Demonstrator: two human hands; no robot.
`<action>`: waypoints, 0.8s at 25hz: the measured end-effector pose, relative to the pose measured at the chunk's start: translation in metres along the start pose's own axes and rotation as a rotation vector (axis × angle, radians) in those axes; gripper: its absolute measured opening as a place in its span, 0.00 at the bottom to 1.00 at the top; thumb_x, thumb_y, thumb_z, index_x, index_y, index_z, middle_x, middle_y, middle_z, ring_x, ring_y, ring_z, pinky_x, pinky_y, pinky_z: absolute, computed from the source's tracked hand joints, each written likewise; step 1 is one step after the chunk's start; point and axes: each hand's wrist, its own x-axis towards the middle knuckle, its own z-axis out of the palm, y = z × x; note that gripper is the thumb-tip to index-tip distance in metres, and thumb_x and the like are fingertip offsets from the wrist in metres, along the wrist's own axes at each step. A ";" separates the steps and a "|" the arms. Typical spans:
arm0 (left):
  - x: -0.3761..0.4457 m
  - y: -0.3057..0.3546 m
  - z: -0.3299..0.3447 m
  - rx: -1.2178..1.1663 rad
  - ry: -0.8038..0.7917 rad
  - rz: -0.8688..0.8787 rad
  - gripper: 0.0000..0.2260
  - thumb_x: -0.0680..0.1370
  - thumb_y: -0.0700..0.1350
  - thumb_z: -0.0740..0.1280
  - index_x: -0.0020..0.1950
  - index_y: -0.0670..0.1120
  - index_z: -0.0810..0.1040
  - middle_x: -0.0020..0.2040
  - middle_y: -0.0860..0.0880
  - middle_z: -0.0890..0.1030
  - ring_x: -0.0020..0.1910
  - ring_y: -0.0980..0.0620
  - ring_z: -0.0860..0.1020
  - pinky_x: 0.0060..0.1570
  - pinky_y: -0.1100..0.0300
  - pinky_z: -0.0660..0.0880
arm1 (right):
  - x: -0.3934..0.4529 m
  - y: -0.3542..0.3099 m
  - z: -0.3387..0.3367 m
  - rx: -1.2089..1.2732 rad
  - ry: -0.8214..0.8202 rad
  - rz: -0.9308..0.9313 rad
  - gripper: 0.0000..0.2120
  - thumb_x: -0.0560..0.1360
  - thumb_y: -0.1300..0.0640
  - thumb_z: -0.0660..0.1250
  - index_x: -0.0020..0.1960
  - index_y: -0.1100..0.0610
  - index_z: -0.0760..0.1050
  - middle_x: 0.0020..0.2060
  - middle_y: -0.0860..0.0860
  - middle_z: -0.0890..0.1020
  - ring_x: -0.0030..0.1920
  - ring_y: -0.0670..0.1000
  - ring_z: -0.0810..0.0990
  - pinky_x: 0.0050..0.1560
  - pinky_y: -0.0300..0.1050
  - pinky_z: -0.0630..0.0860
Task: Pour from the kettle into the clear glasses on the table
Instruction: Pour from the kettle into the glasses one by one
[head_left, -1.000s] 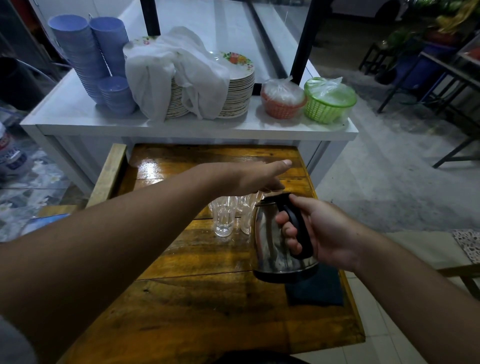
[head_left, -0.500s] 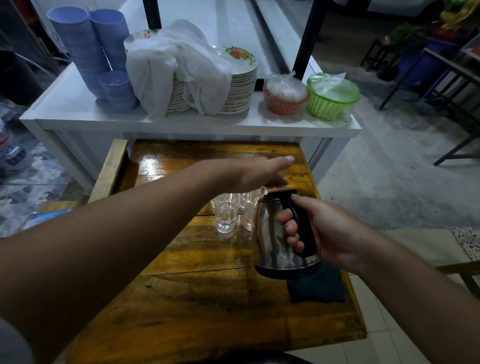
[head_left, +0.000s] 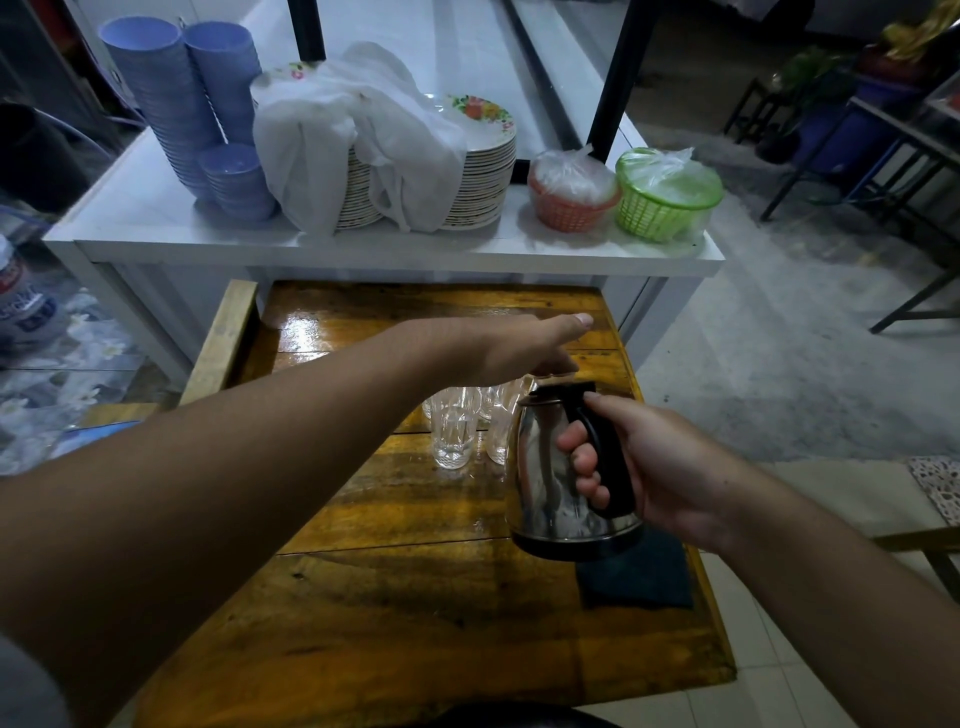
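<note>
A steel kettle (head_left: 540, 483) with a black handle hangs upright just above the wooden table (head_left: 395, 613), near its right side. My right hand (head_left: 654, 467) is wrapped around the handle. My left hand (head_left: 498, 348) reaches across from the left, its fingers curled down onto the kettle's black lid (head_left: 563, 388) and the thumb pointing forward. Several clear glasses (head_left: 453, 436) stand bunched on the table just left of and behind the kettle, partly hidden by my left hand. No liquid is seen flowing.
A dark cloth (head_left: 639, 577) lies on the table under the kettle. Behind the table, a white counter (head_left: 156, 218) carries stacked blue bowls (head_left: 156, 88), cloth-covered plates (head_left: 483, 171), an orange basket (head_left: 571, 208) and a green basket (head_left: 665, 202). Bare floor lies to the right.
The kettle has risen slightly off the table in my right hand. My left hand stays on its top.
</note>
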 end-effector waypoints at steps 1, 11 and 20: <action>0.000 0.000 0.000 -0.004 -0.001 0.002 0.36 0.80 0.64 0.40 0.73 0.42 0.70 0.73 0.42 0.72 0.71 0.49 0.70 0.73 0.49 0.61 | 0.000 0.000 0.000 -0.001 0.001 -0.001 0.25 0.85 0.45 0.56 0.43 0.60 0.81 0.29 0.52 0.78 0.27 0.49 0.77 0.28 0.38 0.73; 0.003 0.001 0.001 0.009 0.007 0.001 0.36 0.80 0.65 0.41 0.73 0.43 0.70 0.72 0.43 0.73 0.71 0.48 0.70 0.72 0.50 0.61 | 0.001 0.000 -0.003 -0.010 0.012 -0.005 0.25 0.85 0.44 0.57 0.42 0.60 0.81 0.28 0.52 0.78 0.27 0.49 0.78 0.26 0.37 0.73; 0.003 0.007 0.006 0.005 0.008 -0.028 0.34 0.81 0.63 0.41 0.74 0.42 0.69 0.74 0.43 0.71 0.72 0.49 0.68 0.68 0.56 0.62 | 0.006 0.007 -0.013 -0.055 -0.005 -0.027 0.29 0.83 0.38 0.56 0.43 0.60 0.81 0.28 0.52 0.79 0.28 0.50 0.79 0.25 0.38 0.74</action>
